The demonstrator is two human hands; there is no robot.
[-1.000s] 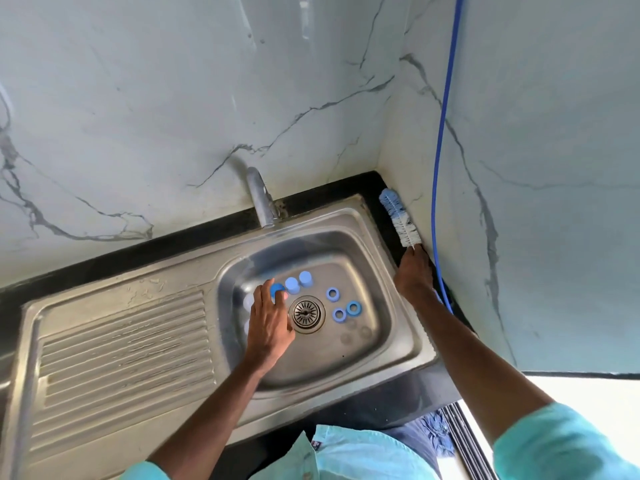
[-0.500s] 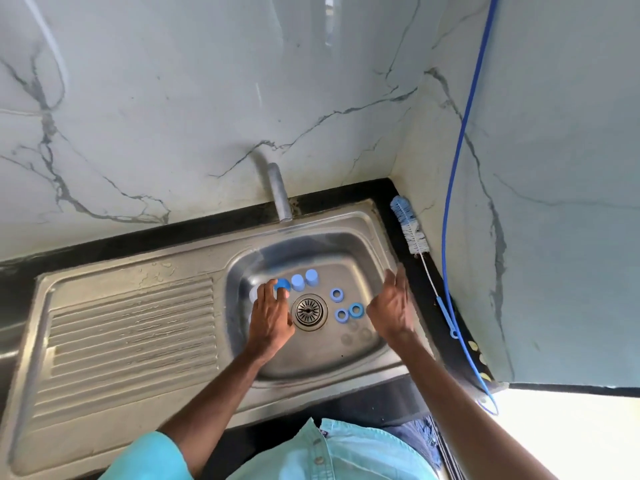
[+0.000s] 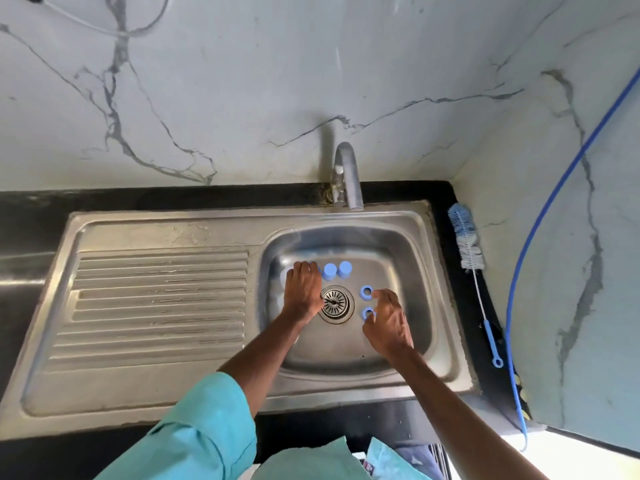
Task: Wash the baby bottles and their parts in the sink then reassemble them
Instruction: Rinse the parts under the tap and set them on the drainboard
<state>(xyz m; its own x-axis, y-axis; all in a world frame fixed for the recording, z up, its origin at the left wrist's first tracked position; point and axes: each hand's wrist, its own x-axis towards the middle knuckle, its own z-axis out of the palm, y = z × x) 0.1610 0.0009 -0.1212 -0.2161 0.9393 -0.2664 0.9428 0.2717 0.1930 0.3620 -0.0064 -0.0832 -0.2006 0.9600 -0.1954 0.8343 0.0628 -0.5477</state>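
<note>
Right hand: right hand (image 3: 388,322) fingers spread and empty, tips at the nearer blue ring (image 3: 368,312), second ring (image 3: 366,292) just beyond.
Left hand: left hand (image 3: 302,289) palm down over a pale part by the caps (image 3: 336,270); grip cannot be told.
Nearer hand: right, for the rings.
Room: sink (image 3: 446,341) floor open toward the right wall; drain (image 3: 334,303) between the hands.
Brush: bottle brush (image 3: 465,242) on the surface, long axis along the sink's right edge.

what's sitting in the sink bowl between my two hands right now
In the head view, the round metal drain strainer lies between the left hand and the right hand.
</note>
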